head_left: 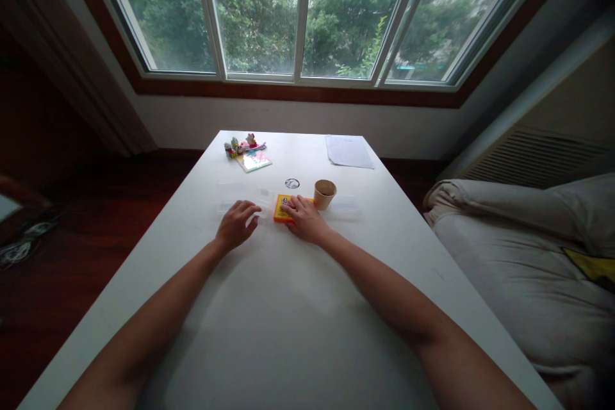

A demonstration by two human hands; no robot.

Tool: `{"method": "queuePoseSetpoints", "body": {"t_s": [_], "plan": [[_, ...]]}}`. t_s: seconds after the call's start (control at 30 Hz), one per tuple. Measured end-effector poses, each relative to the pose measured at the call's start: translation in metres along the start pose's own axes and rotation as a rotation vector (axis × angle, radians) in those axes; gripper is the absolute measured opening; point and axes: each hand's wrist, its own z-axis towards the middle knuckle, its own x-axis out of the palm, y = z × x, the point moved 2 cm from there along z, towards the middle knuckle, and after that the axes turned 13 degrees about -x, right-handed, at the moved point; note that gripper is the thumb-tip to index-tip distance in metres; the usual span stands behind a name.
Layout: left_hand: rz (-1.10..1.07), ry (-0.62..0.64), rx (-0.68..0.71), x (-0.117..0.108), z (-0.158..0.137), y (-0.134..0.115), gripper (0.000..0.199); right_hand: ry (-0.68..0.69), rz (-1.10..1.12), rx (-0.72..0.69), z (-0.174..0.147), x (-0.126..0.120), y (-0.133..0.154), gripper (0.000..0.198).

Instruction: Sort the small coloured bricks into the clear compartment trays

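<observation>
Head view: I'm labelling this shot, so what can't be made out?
All in the head view:
Yellow box: the right hand covers part; its print is too small to read.
Brown cup: contents too dark and small to identify.
Papers: any writing is too faint.
Yellow item on the sofa: cut off by the right edge.

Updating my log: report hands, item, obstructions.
Right hand on flat yellow-orange box. Left hand open by clear plastic; contact unclear. Round tan paper cup close right.
</observation>
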Motion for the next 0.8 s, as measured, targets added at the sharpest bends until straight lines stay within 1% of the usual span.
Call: {"method": "queuePoseSetpoints", "body": {"t_s": [0.07,0.17,0.23,0.3,0.4,0.47,0.57,0.67,0.8], "plan": [[0.007,0.09,0.04,0.007,-0.002,-0.006,0.028,-0.01,-0.002,-0.023,-0.001,-0.001,0.002,0.058],[-0.011,0.152,0.011,0.016,-0.006,-0.012,0.03,-0.011,0.008,-0.083,-0.002,-0.007,0.001,0.055],[-0.027,0.173,-0.064,0.023,-0.009,-0.016,0.033,-0.012,0.02,-0.111,-0.002,-0.012,0.001,0.051],[-0.074,0.196,-0.176,0.032,-0.011,-0.02,0.042,-0.016,0.03,-0.117,-0.002,-0.016,0.003,0.049],[-0.237,0.22,-0.351,0.043,-0.009,-0.026,0.06,-0.026,0.049,-0.111,-0.002,-0.022,0.009,0.049],[-0.353,0.218,-0.44,0.049,-0.005,-0.029,0.066,-0.027,0.071,-0.119,-0.002,-0.026,0.013,0.048],[-0.413,0.185,-0.513,0.053,-0.001,-0.031,0.066,-0.012,0.098,-0.114,0.0,-0.031,0.017,0.042],[-0.361,0.163,-0.536,0.055,-0.003,-0.036,0.064,0.018,0.092,-0.088,0.002,-0.035,0.017,0.038],[-0.283,0.194,-0.534,0.055,-0.01,-0.044,0.056,0.045,0.075,-0.054,0.006,-0.042,0.014,0.035]]}}
